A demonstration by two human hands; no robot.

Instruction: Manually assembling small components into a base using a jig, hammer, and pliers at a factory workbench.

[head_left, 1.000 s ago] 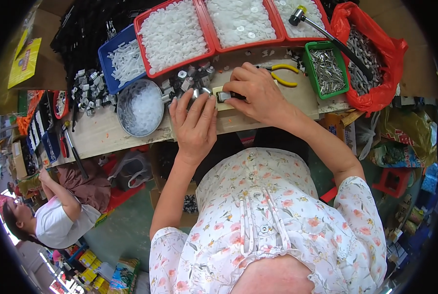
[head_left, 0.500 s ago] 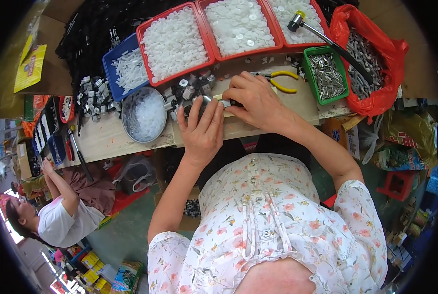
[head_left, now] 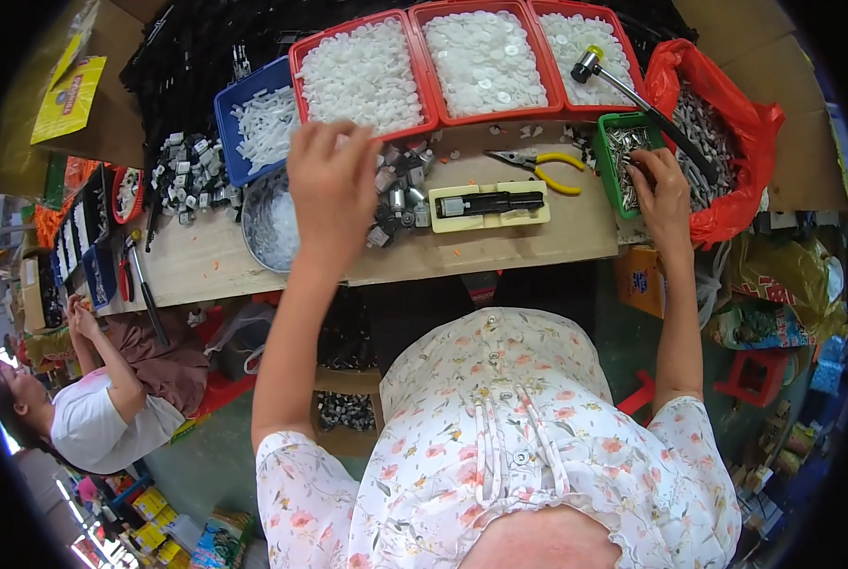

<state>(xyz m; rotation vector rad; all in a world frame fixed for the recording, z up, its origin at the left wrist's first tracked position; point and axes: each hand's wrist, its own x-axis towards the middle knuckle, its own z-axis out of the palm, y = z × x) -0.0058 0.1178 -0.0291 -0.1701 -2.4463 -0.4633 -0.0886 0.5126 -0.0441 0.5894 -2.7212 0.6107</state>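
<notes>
A cream holder block [head_left: 530, 220] lies on the worktable with a long black part [head_left: 500, 202] in its slot. At the slot's left end sits a small silver metal block [head_left: 454, 206]. My left hand [head_left: 334, 194], smeared by motion, is lifted over the front edge of the left red tray, above the round metal bowl and small silver-and-black parts [head_left: 400, 194]. My right hand [head_left: 664, 194] reaches into the green bin [head_left: 617, 201] of small metal pins [head_left: 625, 142]. Its fingertips are pinched together there; what they hold is hidden.
Red trays [head_left: 433, 106] of white plastic pieces line the back. A hammer [head_left: 633, 85] lies across the right tray toward a red bag [head_left: 764, 119]. Yellow-handled pliers [head_left: 557, 171] lie behind the holder. A blue bin [head_left: 225, 123] and metal bowl [head_left: 251, 232] stand left. Another person [head_left: 111, 408] sits at left.
Both hands have left the holder, which now shows fully. My left hand has moved left and up toward the red tray; my right hand has moved right into the green bin.
</notes>
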